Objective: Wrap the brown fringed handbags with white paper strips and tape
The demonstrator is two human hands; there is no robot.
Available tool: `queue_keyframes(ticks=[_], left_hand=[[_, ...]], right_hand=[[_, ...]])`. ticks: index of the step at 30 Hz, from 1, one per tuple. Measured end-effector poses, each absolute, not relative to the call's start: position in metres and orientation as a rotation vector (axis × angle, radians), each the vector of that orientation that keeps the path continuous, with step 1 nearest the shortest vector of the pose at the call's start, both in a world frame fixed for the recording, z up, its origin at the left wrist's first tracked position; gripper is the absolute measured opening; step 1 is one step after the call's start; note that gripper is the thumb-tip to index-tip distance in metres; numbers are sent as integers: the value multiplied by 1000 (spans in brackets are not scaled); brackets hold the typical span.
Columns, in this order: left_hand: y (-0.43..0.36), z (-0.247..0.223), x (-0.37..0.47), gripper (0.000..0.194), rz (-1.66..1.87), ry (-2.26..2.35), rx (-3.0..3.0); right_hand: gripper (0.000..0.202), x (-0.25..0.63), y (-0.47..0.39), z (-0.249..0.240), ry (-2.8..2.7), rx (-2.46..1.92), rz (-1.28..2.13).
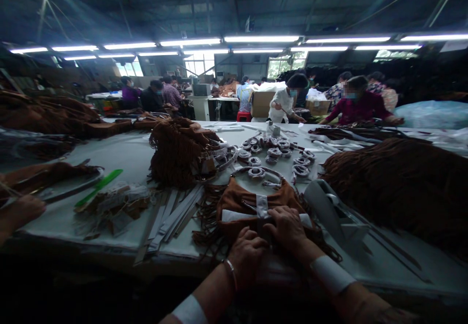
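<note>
A brown fringed handbag (230,198) lies on the table in front of me, its curved handle (263,169) pointing away. White paper (236,215) shows across its opening, and a pale strip (262,206) runs over the middle. With curled fingers, my left hand (247,253) grips the bag's near edge; its fingertips are partly hidden. My right hand (287,226) is bent over the bag just right of the strip, fingers closed on the material. Dark fringe (206,217) spreads out at the bag's left side.
White-wrapped handle rolls (256,172) lie beyond the bag. A grey tape dispenser (325,207) and a brown fringe heap (398,187) are on the right. Left are paper strips (177,217), tags (117,207), a green tool (98,187) and a co-worker's hand (24,212).
</note>
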State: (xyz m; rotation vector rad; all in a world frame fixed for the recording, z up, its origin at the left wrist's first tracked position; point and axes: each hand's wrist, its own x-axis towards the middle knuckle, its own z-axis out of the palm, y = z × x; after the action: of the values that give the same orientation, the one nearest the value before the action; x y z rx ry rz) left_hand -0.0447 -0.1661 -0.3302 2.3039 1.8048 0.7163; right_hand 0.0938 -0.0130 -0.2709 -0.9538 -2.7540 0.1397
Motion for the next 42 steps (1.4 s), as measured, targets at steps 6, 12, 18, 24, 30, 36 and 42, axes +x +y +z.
queue_keyframes(ticks=[6,12,18,24,30,36,42], left_hand=[[-166,-328,-42,12,716,1901,2345],[-167,-330,-42,16,719,1858,2364],[-166,-331,-43,16,708,1836,2337],[-175,-315,-39,21,729,1855,2402],[-198,-280,-81,42,689,2224,2221],[-195,-278,-126,46,653,2196,2143],[-185,-281,-131,58,658,2262,2043]], right_hand=[[62,93,-13,-279,-2786,-848,139],[53,98,-10,-290,-2644,-1023,31],[67,104,-16,-285,-2701,-957,12],[39,117,-25,-263,-2601,-891,43],[55,145,-52,-283,-2936,-506,340],[42,158,-40,-286,-2777,-624,312],[44,169,12,-292,-2459,-1043,92]])
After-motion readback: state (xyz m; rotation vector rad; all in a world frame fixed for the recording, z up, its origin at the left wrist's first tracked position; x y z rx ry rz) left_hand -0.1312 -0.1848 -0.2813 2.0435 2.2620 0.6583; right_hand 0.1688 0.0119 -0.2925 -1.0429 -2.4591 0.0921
